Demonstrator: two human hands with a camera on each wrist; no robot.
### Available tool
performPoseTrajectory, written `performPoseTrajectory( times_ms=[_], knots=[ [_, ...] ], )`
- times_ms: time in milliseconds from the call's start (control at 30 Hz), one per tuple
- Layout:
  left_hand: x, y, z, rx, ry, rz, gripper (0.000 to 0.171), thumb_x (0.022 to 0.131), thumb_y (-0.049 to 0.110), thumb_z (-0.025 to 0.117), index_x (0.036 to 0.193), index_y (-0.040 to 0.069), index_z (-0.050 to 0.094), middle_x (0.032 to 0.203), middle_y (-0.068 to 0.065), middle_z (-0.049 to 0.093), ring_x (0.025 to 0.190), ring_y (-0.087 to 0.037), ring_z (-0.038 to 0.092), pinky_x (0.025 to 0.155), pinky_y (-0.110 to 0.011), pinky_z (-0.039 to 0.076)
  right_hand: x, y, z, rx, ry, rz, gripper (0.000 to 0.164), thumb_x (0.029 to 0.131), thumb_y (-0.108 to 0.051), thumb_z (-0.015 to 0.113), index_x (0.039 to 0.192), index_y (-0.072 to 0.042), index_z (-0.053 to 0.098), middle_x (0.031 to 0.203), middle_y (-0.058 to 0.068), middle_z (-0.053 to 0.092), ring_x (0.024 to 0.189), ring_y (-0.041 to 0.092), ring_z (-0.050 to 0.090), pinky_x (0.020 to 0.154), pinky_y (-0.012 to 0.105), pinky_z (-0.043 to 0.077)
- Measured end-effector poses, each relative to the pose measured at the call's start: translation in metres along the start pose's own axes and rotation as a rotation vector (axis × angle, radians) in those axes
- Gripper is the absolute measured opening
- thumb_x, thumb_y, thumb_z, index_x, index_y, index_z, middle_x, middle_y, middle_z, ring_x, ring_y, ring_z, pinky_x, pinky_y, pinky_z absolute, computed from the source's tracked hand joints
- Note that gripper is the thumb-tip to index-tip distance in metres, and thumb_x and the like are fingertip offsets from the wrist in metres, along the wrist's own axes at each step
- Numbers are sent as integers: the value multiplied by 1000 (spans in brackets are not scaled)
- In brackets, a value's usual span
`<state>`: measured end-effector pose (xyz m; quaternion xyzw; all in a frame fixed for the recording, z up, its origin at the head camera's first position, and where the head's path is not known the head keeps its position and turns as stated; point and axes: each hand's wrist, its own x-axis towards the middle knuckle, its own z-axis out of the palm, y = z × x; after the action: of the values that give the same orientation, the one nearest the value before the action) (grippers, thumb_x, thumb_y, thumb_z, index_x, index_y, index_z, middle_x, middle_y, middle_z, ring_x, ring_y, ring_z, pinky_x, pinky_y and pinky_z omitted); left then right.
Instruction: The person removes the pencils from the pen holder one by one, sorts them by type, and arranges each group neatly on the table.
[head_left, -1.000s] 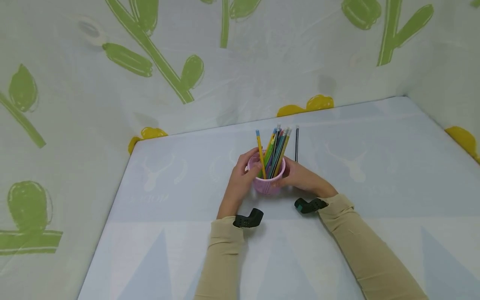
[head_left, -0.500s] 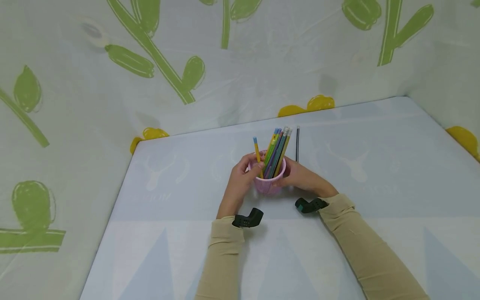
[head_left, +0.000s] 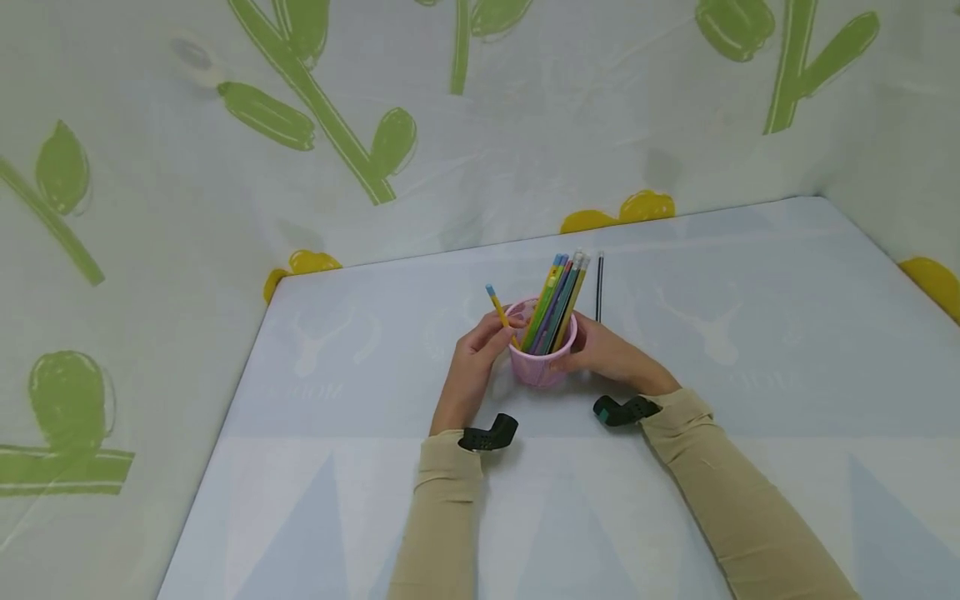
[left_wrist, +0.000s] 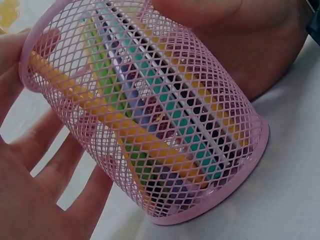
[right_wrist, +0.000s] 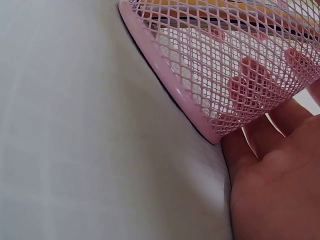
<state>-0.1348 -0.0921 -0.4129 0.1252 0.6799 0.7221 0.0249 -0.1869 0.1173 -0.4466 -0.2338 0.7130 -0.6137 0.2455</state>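
Cup (head_left: 534,372): pink mesh, standing with its base on the bench (head_left: 375,392); I'd judge it light and stiff, likelier to tip or slide than to break.
Hold on the cup: round the wall looks best to me, where the open weave should give some bite; the rim (head_left: 534,357) looks smoother, and a sideways pull there could tip the lot.
Yellow pencil (head_left: 497,304): its blue end leans out past the rim and its shaft runs down inside the cup to near the base; probably rigid, very light and a little slick, best taken just above the rim.
Other pencils (head_left: 557,304): a loose bundle leaning together toward the cup's right side, so I'd expect most of the weight there.
Left hand (head_left: 471,367): thumb and a finger pinch the yellow pencil at the rim; the remaining fingers lie fairly straight close by the mesh, though I can't make out whether they press on it.
Right hand (head_left: 611,354): curled round the cup's wall, thumb on the near side, fingers round behind; a dark pencil (head_left: 599,287) lies on the bench just beyond this hand.
Sleeves (head_left: 442,533): beige, turned back at the wrists; the left forearm reaches nearly straight ahead, the right comes in on a slant.
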Motion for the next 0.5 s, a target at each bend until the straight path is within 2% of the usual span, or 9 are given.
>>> performPoseTrajectory(
  times_ms=[167,267,400,500],
  knots=[
    [2,-15,-5,-205,-24,33,25,91,8,49,107,-11,53,124,-19,46,125,-19,33,102,-37,25,1,7,-1,-14,0,-5,85,74,-14,71,141,-18,20,131,6,41,118,21,39,101,42,27],
    [3,-25,-7,-288,-11,22,25,89,8,52,106,-10,55,126,-16,46,126,-20,32,103,-36,24,2,8,-2,-10,3,-15,83,74,-16,72,140,-17,22,129,7,43,117,22,40,100,43,27],
    [5,-29,-7,-297,18,17,29,87,14,56,110,-5,57,131,-8,45,126,-19,32,103,-38,24,1,8,-2,2,10,-10,81,74,-18,72,139,-16,23,128,7,44,116,22,41,101,44,27],
    [6,-26,-6,-267,47,47,31,88,18,56,110,-4,56,131,-7,45,125,-20,34,102,-39,25,0,7,-2,2,11,7,82,74,-20,72,139,-18,22,129,6,43,117,22,40,101,44,26]
  ],
)
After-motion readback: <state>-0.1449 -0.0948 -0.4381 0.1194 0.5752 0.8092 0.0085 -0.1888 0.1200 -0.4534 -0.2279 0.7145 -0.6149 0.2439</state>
